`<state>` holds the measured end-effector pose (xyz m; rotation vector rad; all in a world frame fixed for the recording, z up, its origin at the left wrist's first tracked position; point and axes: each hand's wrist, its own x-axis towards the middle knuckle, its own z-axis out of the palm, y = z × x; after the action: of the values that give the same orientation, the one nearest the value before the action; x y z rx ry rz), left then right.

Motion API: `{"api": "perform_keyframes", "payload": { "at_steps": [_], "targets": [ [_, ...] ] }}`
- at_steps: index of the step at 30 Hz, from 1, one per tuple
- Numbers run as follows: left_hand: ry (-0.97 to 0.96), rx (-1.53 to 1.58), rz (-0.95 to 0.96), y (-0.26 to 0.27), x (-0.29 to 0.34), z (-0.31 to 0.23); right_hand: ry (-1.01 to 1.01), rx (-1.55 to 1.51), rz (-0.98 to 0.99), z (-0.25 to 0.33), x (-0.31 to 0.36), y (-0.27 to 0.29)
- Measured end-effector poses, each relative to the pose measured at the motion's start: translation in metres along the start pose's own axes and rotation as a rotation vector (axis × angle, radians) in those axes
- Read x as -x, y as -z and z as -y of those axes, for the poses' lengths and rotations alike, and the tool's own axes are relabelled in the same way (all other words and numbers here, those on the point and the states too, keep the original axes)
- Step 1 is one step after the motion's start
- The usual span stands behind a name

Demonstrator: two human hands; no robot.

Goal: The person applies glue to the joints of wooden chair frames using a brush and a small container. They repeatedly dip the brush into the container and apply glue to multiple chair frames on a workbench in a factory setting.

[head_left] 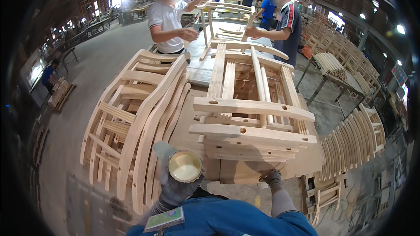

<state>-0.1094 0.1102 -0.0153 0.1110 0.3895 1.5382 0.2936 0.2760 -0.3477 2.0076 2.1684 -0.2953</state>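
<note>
Curling around a cup of cream-coloured liquid (185,166), the left hand (174,190) is holding it between 7 and 8 o'clock from the stacked wooden frames (253,107), whose near bars are running almost 9 to 3 o'clock, while the right hand (272,177), its finger closure I cannot tell, is being nearer, toward 5 o'clock.

Got a person in blue (49,78) stooping over stacked wood (61,92) far left, plus a long bench (97,26) upper left. Spotting pale rods (330,64) piled on a table (353,88), right side, and a ceiling lamp (400,29), upper right.
</note>
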Motion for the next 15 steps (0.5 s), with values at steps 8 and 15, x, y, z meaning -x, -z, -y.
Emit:
{"api": "perform_keyframes", "payload": {
  "at_steps": [8,15],
  "targets": [
    [-0.025,-0.001,-0.039,0.002,0.003,0.006,-0.194,0.045,0.005,0.019,0.014,0.027],
    [0.001,0.034,-0.029,0.000,0.009,0.013,-0.083,-0.014,0.043,0.017,0.021,0.043]
  ]
}}
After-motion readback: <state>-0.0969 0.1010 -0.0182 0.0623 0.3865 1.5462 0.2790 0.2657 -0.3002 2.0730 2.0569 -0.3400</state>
